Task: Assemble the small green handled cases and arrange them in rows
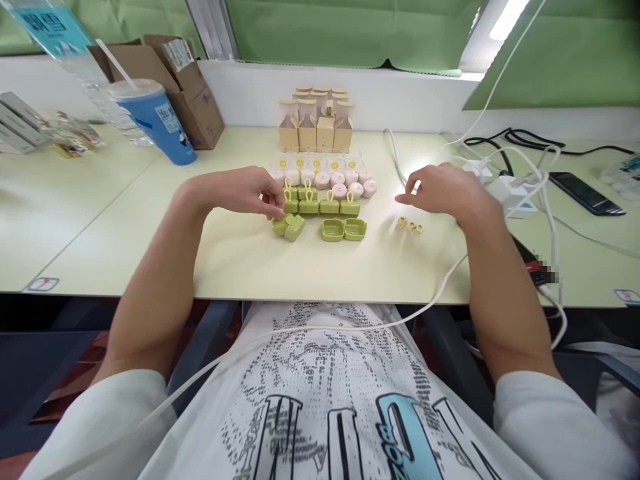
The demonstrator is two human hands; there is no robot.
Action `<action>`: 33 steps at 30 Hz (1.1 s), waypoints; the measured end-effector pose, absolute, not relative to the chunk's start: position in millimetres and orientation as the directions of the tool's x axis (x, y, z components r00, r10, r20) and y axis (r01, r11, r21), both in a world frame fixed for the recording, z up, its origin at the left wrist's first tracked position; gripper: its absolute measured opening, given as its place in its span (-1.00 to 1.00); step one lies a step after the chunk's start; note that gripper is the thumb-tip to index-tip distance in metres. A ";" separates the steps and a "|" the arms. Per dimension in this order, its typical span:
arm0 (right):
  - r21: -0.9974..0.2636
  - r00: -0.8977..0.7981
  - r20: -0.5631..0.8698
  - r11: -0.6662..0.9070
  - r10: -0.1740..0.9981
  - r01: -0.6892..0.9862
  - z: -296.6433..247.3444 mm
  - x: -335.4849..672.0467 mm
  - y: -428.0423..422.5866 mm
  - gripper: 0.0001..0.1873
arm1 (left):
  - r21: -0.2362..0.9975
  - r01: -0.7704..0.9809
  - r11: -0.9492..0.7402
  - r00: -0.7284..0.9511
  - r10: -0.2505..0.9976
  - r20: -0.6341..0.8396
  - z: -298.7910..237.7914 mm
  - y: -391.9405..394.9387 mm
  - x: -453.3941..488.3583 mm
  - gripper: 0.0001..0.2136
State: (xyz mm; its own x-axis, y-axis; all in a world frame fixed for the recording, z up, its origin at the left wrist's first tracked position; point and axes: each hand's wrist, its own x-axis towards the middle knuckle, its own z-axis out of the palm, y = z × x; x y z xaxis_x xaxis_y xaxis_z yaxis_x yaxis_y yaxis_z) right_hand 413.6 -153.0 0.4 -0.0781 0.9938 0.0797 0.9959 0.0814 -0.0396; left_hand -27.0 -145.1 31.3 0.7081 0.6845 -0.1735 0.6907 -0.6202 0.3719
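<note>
A green case point(289, 227) on the counter point(240, 263) was touched by the curled left hand point(240, 192); a grip could not be confirmed. The empty right hand point(445, 193) was held open over yellow clips point(410, 226). Four closed cases point(320, 205) were lined up; one open case point(344, 230) was left.

Blue cup point(155, 123) beside a cardboard box point(193, 93); possibly a phone point(585, 193) at right.

One head-worn camera looks forward and down from close above the counter's point(240, 267) near edge (a single view), facing its far edge.
</note>
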 end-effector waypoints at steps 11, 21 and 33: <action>-0.194 -0.617 0.509 0.779 0.600 0.596 -16.7 328.3 -188.7 -0.73 | 0.430 0.654 -0.622 0.739 0.646 -0.190 39.5 -146.1 -34.9 -0.60; 0.122 -0.907 0.370 0.957 0.201 0.262 -50.0 285.8 -217.8 -0.58 | 0.324 0.717 -0.618 0.695 0.674 -0.251 31.7 -140.0 -37.1 -0.62; 0.104 -0.893 0.411 0.963 0.186 0.248 -57.7 287.9 -208.9 -0.66 | 0.324 0.678 -0.660 0.710 0.702 -0.058 20.9 -143.0 -20.4 -0.66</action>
State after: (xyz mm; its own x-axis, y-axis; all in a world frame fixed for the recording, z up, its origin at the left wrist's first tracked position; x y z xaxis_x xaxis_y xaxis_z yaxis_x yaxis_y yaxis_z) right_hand 287.9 -208.9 -57.7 -0.8926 0.1861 0.4107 0.2485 0.9631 0.1036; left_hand -20.4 -143.0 20.9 0.7102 0.7016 -0.0579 0.6781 -0.6596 0.3243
